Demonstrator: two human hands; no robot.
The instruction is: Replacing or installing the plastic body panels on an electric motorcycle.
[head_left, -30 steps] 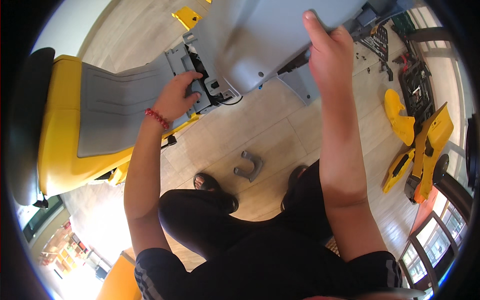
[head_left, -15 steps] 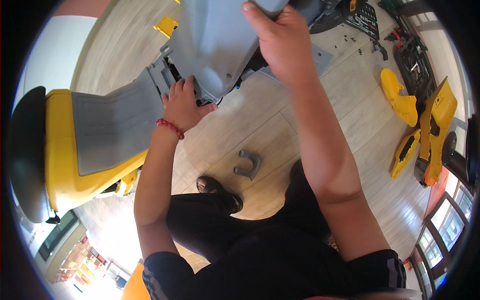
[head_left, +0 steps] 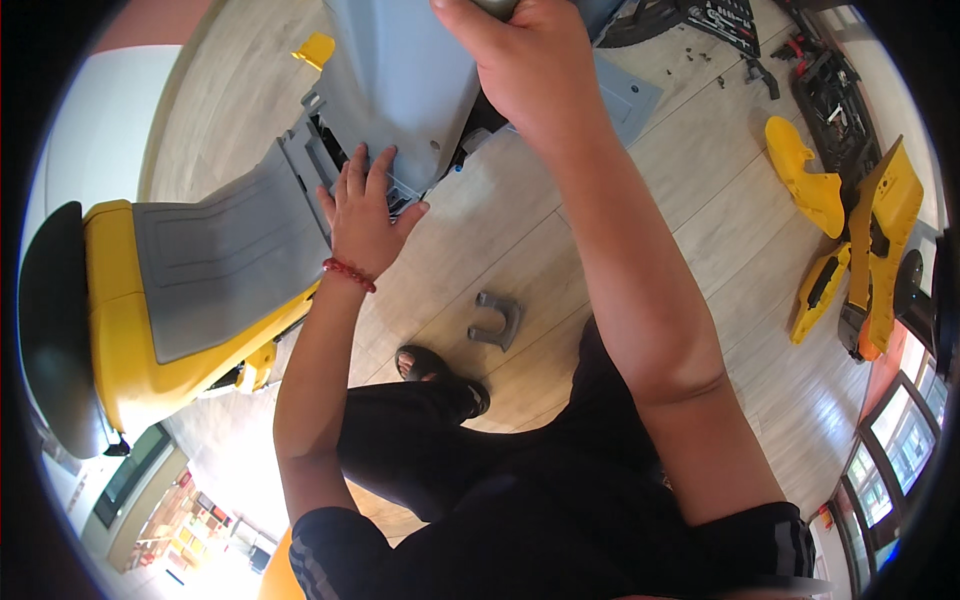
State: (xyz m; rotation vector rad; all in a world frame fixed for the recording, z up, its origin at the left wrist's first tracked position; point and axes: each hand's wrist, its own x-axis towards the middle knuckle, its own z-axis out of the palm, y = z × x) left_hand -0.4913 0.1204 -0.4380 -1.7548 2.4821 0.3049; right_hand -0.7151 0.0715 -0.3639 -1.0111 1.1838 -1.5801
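Observation:
A large grey plastic panel (head_left: 405, 80) of a yellow and grey scooter stands at the top of the view. My right hand (head_left: 540, 75) is closed over the panel's upper right part, thumb on its face; the other fingers are mostly hidden. At its lower end, my left hand (head_left: 365, 215) lies with fingers spread, fingertips touching the area where the panel meets the grey floorboard (head_left: 310, 150). A dark gap with parts inside shows beside those fingers. The scooter's grey and yellow seat (head_left: 230, 255) extends to the left.
A grey U-shaped piece (head_left: 496, 320) lies on the wooden floor near my sandaled foot. Yellow body panels (head_left: 885, 240) and an open black tool case (head_left: 835, 110) lie at the right. Small screws are scattered near another tool tray (head_left: 725, 22). A yellow piece (head_left: 315, 50) rests beyond the scooter.
The grey panel and my right hand have shifted up and left in view. My left hand's fingers have straightened and spread against the panel's lower end.

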